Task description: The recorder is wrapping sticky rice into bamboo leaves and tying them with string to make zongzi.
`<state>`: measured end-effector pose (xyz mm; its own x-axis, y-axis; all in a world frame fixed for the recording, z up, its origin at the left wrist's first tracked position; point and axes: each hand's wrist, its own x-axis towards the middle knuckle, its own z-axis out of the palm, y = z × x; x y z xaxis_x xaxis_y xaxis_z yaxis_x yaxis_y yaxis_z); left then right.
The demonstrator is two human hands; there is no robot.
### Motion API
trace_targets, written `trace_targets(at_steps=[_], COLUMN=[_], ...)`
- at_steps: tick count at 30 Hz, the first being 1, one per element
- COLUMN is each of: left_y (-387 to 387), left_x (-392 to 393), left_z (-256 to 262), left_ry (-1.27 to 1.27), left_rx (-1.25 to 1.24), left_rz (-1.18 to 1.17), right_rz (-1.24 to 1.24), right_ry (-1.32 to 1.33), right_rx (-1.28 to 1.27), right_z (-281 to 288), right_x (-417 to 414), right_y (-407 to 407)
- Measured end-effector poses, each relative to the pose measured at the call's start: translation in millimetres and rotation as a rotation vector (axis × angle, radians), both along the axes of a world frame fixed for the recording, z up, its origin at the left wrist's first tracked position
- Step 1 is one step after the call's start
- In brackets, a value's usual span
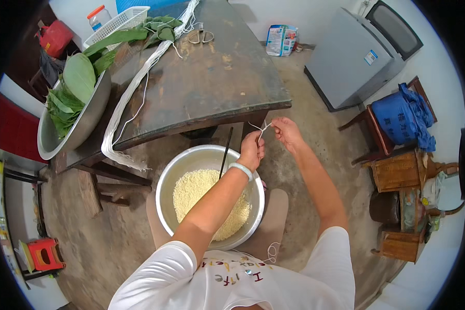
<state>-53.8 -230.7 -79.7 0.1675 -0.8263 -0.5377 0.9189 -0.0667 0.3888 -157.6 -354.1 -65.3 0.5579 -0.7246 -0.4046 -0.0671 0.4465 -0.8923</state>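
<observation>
My left hand, a pale bangle on its wrist, is curled around white string beyond the right rim of a metal basin. To its right, my right hand pinches an end of that string between thumb and finger. The strands cross between the two hands; whether they are knotted I cannot tell. Below my left forearm, the metal basin rests on my lap with pale grains, apparently rice, in it. A dark thin stick stands tilted in the grains. A loose white string loop lies on my lap.
A dark wooden table stands ahead, with scissors, a white string bundle hanging over its edge, and a metal bowl of green leaves. A grey appliance and a chair with a blue bag stand right.
</observation>
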Motion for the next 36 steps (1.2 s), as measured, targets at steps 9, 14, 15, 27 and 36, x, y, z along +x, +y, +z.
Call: trace_targets(at_steps=[9,14,15,27,36], left_y=[6.1,-1.7,-3.9,4.5,-5.1], left_x=[-3.0,-0.4,2.0,18.7,20.5], left_z=[7.0,-2.5,-7.4,18.9,21.8], left_ry=[-0.409,-0.631,-0.677,-0.489,-0.267], left_rx=[0.117,0.114,0.130,0.035,0.124], left_rz=[0.079,0.110,0.113,-0.085,-0.121], right_rz=[-0.341,-0.526,-0.529,-0.183,-0.011], right_ry=[-0.134,-0.248,-0.250,-0.215,-0.190], right_rx=[0.090,0.267,0.266,-0.451,-0.494], right_z=[4.0,-1.4,-3.0,21.7,13.2], right_x=[24.8,31.2,36.0,12.8,0.3], right_y=[-0.3,-9.8,-14.1,69.1,63.9])
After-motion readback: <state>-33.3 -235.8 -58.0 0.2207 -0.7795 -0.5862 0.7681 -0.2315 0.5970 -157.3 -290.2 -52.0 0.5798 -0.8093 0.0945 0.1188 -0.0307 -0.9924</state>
